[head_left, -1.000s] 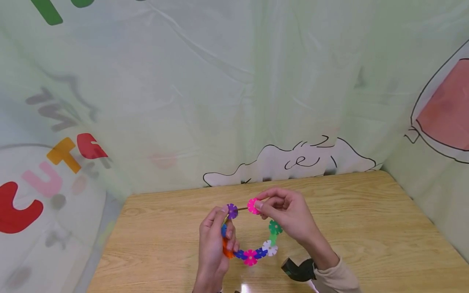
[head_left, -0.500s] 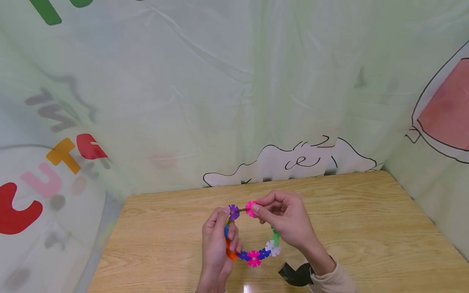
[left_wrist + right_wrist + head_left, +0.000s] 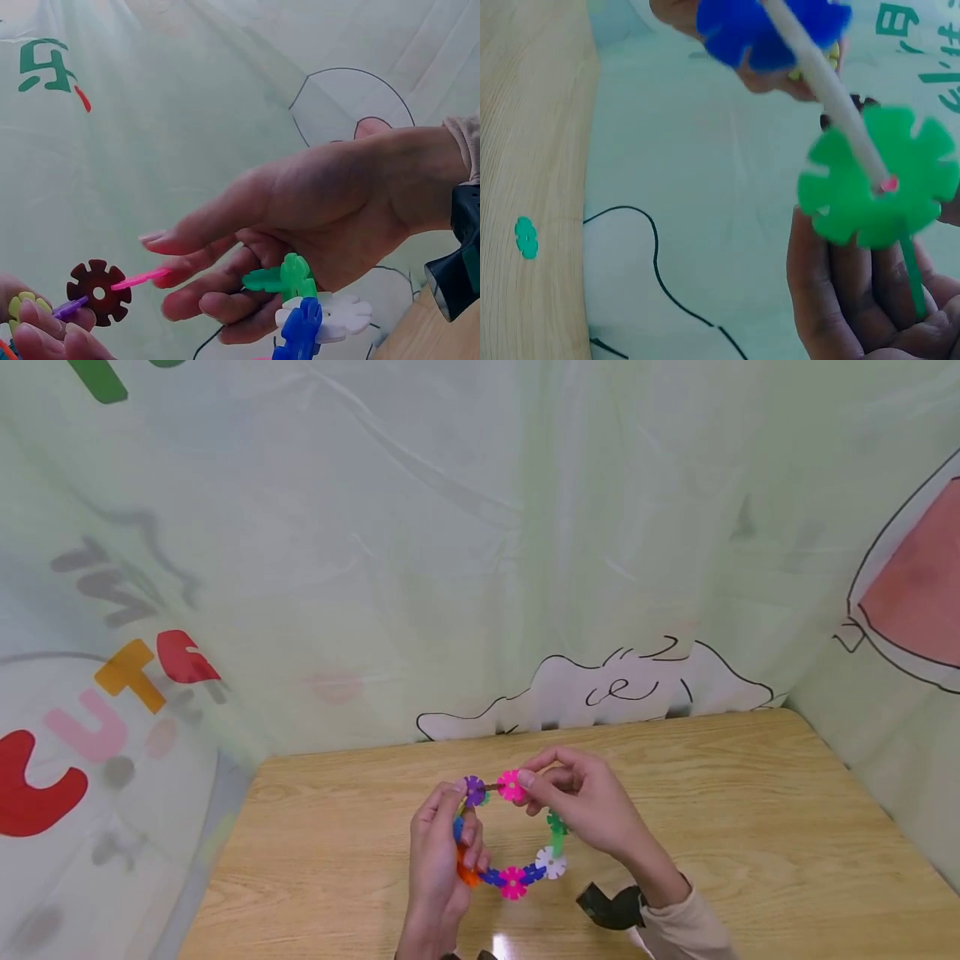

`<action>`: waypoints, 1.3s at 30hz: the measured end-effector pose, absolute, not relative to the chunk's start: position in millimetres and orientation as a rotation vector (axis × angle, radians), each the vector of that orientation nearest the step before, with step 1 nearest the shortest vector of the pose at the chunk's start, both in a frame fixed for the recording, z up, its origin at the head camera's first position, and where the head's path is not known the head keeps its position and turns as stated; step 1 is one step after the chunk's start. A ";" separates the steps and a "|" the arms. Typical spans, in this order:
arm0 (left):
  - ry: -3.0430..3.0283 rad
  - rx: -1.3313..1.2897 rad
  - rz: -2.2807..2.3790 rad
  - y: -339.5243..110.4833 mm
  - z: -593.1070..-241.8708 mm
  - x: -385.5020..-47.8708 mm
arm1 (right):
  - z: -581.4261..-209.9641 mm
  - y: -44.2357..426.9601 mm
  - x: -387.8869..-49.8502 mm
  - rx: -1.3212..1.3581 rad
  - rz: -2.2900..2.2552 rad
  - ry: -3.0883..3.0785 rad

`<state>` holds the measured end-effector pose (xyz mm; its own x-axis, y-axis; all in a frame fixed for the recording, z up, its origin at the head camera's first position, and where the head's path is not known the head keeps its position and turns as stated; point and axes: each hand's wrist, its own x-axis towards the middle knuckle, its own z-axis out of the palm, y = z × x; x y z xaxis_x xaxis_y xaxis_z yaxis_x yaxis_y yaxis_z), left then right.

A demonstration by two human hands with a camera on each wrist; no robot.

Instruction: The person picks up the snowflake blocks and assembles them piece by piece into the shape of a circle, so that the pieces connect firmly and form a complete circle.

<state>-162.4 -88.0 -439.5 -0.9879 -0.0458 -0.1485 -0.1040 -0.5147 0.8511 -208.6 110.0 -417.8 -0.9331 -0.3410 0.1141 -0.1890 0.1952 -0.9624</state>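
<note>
A ring-shaped chain of notched plastic snowflake discs hangs between the two hands. My left hand (image 3: pixel 437 852) pinches the purple disc (image 3: pixel 475 791) at the chain's upper left, its other fingers near the orange disc (image 3: pixel 468 877). A bright pink disc (image 3: pixel 511 786) is pinched between thumb and finger of my right hand (image 3: pixel 592 802). Between purple and pink sits a brown disc (image 3: pixel 99 292), edge-on in the head view; the pink one meets its rim. Lower down run blue, pink and white (image 3: pixel 551 862) discs, then light green (image 3: pixel 881 176) and dark green ones near my right palm.
A loose green disc (image 3: pixel 526 238) lies on the wooden table (image 3: pixel 322 843). Behind the table hangs a pale printed curtain (image 3: pixel 420 568). A black camera mount (image 3: pixel 611 907) is strapped at the right wrist.
Over the last second the pink disc in my right hand has come slightly closer to the purple disc. Both hands keep their pinches, and the chain sways a little.
</note>
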 end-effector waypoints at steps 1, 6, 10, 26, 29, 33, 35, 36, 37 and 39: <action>1.528 -0.234 2.697 -88.8 -439.7 -162.9 | -418.9 111.5 -210.7 -0.507 -1.843 2.338; 1.504 -0.228 2.734 -94.5 -440.4 -165.6 | -434.6 114.7 -228.7 -0.374 -1.904 2.355; 1.490 -0.244 2.766 -100.1 -441.0 -167.3 | -470.5 108.7 -252.3 -0.295 -1.833 2.417; 1.412 -0.181 2.784 -100.9 -441.8 -169.4 | -564.3 67.5 -278.4 -1.273 -0.832 2.742; 1.409 -0.200 2.794 -102.2 -442.3 -168.9 | -553.0 69.1 -275.3 -1.240 -0.852 2.826; 1.418 -0.220 2.802 -104.6 -442.8 -168.3 | -538.0 74.5 -269.3 -1.089 -0.920 2.877; 1.427 -0.215 2.800 -105.6 -443.1 -168.0 | -532.9 77.0 -266.5 -0.912 -0.953 2.862; 1.434 -0.213 2.796 -106.0 -443.2 -167.8 | -530.5 78.2 -265.5 -0.822 -0.965 2.845; 1.440 -0.212 2.790 -106.4 -443.4 -167.5 | -528.8 79.4 -264.8 -0.743 -0.966 2.830; 1.454 -0.206 2.775 -107.1 -443.7 -167.0 | -527.1 82.6 -263.7 -0.600 -0.973 2.791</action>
<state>-167.0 -107.1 -443.7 -0.9914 -0.0589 -0.1167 -0.0625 -0.5709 0.8186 -263.7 82.6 -527.1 -0.9134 -0.4069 0.0125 -0.3264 0.7137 -0.6197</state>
